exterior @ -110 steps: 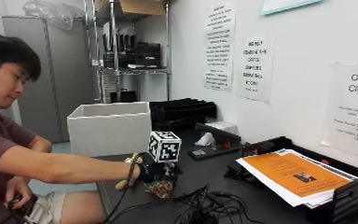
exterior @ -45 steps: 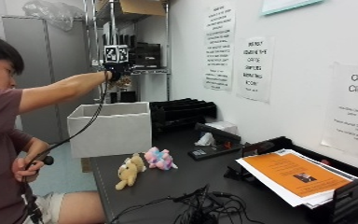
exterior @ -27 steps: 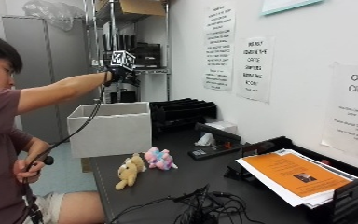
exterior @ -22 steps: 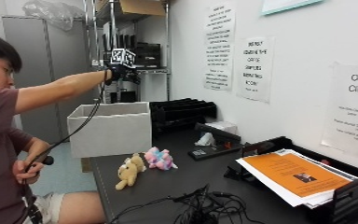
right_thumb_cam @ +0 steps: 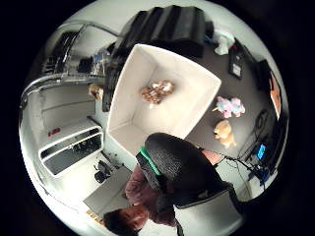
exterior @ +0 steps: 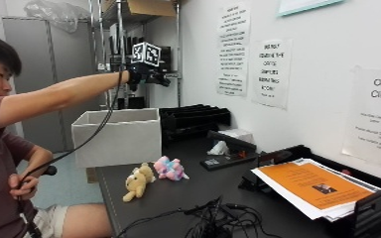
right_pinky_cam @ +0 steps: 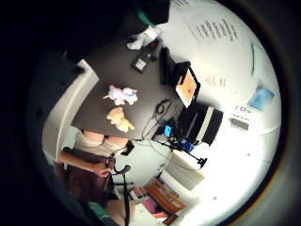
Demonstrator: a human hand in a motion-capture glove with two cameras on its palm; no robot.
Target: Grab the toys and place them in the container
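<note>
My gloved right hand [exterior: 145, 77] is raised high above the white box [exterior: 118, 141], arm stretched out, holding nothing. In the thumb side palm view a brown plush toy [right_thumb_cam: 156, 92] lies on the floor of the box [right_thumb_cam: 133, 98]. On the dark table in front of the box lie a tan teddy bear [exterior: 138, 181] and a pink and blue plush [exterior: 169, 168], side by side. Both also show in the palm views, the teddy bear [right_pinky_cam: 120, 118] [right_thumb_cam: 224, 132] nearer the table edge than the pink plush [right_pinky_cam: 122, 95] [right_thumb_cam: 229, 105].
Black stacked trays [exterior: 194, 119] stand behind the box against the wall. A black desk item [exterior: 230, 156] lies mid-table, a paper tray with an orange sheet [exterior: 316, 188] at the right, and tangled cables [exterior: 217, 223] at the front. A metal shelf [exterior: 111, 49] rises behind my hand.
My hand was low on the table by the toys 2.5 s ago, then rose above the box and has edged slightly toward the wall. The two table toys have not moved.
</note>
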